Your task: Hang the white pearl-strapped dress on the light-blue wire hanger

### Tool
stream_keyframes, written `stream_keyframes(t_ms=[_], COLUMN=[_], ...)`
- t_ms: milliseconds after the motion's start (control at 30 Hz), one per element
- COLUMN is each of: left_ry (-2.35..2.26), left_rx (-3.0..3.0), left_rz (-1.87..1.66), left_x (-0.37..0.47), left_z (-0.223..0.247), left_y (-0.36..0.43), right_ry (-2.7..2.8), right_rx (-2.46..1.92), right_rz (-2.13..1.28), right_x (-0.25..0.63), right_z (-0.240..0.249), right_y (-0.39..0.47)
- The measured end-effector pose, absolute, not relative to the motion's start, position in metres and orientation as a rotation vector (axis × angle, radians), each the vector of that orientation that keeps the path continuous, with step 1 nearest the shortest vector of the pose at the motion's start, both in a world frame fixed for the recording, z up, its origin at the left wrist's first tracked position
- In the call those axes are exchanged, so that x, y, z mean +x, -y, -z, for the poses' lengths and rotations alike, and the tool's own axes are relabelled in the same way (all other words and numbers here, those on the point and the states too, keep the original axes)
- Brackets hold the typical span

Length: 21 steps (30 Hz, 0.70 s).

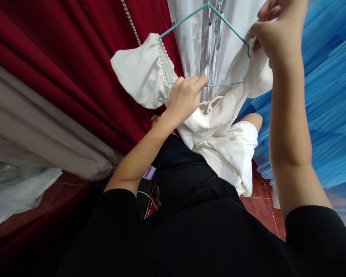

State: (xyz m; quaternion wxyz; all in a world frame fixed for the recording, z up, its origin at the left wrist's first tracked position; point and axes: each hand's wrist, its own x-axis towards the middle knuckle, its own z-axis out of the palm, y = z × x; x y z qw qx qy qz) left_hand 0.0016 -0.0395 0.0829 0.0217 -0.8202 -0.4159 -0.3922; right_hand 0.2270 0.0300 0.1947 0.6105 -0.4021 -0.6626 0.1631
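Observation:
My left hand [187,94] is closed around the lower bar of a thin turquoise clothes hanger [184,18]. A white dress [207,119] with pearl trim along its neckline hangs from the hanger and drapes over my lap. Its left puffed sleeve [142,71] sits over one end of the hanger. At the other end, the hanger's notched tip shows bare beside the right sleeve [258,75]. My right hand [276,32] is raised there, its bent fingers pinching the white cloth of that sleeve near the tip. The fingertips are partly hidden by the hand.
Dark red fabric [83,69] hangs on the left, with pale gowns [46,123] beyond it. Blue tulle [331,100] hangs close on the right. White cloth with metallic strips [209,46] is ahead. A phone [149,172] lies beside my leg above the red tiled floor [261,215].

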Motion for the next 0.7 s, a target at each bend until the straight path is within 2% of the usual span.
stream_keyframes(t_ms=[67,167,267,400,500,600,700], left_ry=[1.278,1.251,1.230,1.246,1.206,1.110,0.973], left_rx=[-2.515,-2.513,-2.534,-2.517,-2.560,-2.502,-2.077], left_rz=[1.249,1.352,1.410,1.368,1.303,1.405,1.642], left_x=[0.002,0.002,0.001,-0.001,-0.003,-0.011,-0.031], left_z=[-0.079,-0.073,-0.069,-0.067,-0.066,-0.072,-0.086], left_y=[0.034,0.025,0.021,0.022,0.025,0.028,0.023], right_ry=[1.549,1.629,1.842,2.161,2.086,2.027,2.004], right_rx=[-0.933,-0.730,-0.643,-0.875,-1.019,-0.970,-0.953], right_rz=[-0.498,-0.337,-0.132,-0.058,0.120,0.113,0.102], right_x=[0.219,0.207,0.192,0.175,0.170,0.173,0.179], right_z=[-0.194,-0.186,-0.158,-0.096,-0.065,-0.061,-0.067], right_y=[-0.022,0.002,0.020,0.021,0.019,0.019,0.021])
